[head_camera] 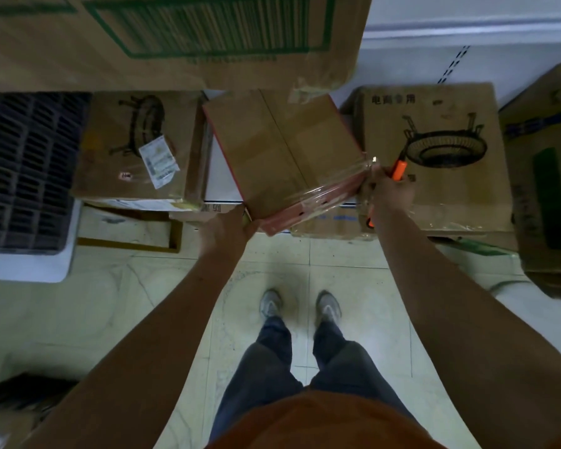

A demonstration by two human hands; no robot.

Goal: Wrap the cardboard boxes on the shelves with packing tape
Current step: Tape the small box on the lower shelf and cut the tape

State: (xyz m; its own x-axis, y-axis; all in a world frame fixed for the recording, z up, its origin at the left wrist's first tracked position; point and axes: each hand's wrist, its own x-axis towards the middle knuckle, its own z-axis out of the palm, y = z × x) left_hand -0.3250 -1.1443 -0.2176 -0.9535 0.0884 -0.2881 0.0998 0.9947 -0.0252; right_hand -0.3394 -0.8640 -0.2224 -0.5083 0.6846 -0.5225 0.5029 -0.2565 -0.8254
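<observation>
At frame centre, left hand grips the red-edged cardboard box; right hand clasps the orange tape dispenser; slack tape may wrinkle if the box twists.

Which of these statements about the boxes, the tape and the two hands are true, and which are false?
1. The right hand holds an orange tape dispenser. True.
2. The left hand rests on the floor. False: it holds the near corner of the middle box.
3. Clear tape stretches along the middle box's near edge. True.
4. The middle box lies square with its neighbours. False: it sits turned at an angle.
</observation>
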